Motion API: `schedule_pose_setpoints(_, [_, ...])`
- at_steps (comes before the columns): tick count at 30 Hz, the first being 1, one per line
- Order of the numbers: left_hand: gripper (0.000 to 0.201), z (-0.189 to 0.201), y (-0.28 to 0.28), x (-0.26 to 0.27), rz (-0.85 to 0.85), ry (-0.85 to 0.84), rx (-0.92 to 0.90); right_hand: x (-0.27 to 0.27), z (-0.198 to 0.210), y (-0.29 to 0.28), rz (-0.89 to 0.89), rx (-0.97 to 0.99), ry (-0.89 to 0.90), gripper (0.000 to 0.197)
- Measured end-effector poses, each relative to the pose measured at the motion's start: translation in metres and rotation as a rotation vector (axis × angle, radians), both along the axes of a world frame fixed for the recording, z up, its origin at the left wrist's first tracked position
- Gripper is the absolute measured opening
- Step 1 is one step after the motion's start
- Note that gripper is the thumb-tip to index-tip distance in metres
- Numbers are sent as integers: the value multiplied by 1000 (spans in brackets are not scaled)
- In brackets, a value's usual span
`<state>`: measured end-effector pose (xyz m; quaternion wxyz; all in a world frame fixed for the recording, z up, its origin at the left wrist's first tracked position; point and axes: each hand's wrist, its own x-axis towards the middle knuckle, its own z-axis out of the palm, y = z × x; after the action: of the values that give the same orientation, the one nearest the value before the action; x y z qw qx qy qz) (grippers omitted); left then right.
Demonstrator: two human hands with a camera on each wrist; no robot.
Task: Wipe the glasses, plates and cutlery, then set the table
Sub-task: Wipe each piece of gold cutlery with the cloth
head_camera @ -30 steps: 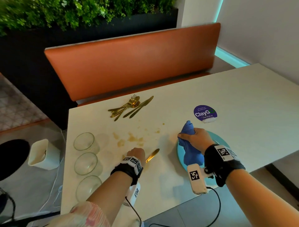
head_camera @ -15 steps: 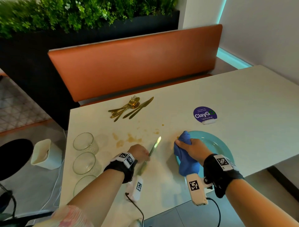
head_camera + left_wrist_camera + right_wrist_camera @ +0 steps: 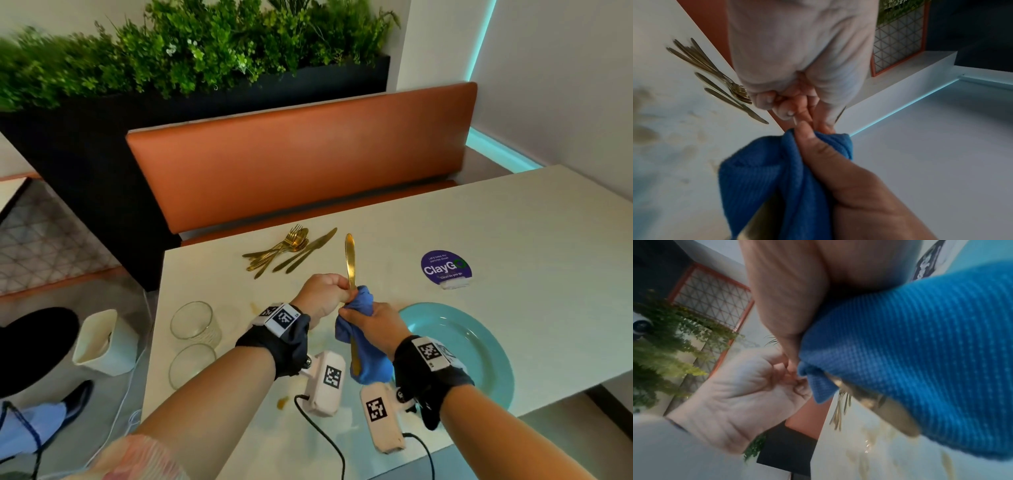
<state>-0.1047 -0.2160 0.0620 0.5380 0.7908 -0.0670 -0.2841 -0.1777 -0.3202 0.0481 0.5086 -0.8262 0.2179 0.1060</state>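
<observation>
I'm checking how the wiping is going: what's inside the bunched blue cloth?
The handle of a gold knife: the blue cloth, gripped by the right hand, wraps it, with the end poking out below. The left hand holds the knife. The covered middle can't be seen.

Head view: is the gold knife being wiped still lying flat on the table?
No. The left hand holds the gold knife raised off the table while the right hand wraps the blue cloth around it.

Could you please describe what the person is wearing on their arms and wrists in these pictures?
Both forearms are bare. The left hand and right hand each have a black wrist wrap carrying a white block with a square black-and-white marker, plus a cream camera unit, also marker-tagged, trailing a black cable. A pale floral sleeve shows on the left upper arm.
</observation>
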Motion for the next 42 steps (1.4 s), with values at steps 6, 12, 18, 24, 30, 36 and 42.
schedule_pose_setpoints(6, [9, 4, 11, 18, 98, 67, -41, -8, -12, 8, -1, 91, 36, 23])
schedule_pose_setpoints(12, [10, 17, 24, 44, 165, 71, -62, 5, -6, 1, -92, 85, 14, 19])
schedule_pose_setpoints(18, [94, 25, 58, 93, 24, -95, 136, 26, 26, -28, 171, -114, 112, 19])
schedule_pose_setpoints(24, [22, 20, 86, 113, -549, -505, 725, 48, 46, -49, 221, -294, 163, 17])
schedule_pose_setpoints(30, [19, 19, 89, 108, -521, -460, 568, 70, 40, -64, -134, -185, -27, 21])
schedule_pose_setpoints(36, [19, 12, 78, 105, -335, -255, 386, 90, 27, -71, -766, 144, -239, 48])
schedule_pose_setpoints(42, [12, 0, 67, 97, -56, 4, 163, 94, 20, -46, -577, 220, -117, 47])
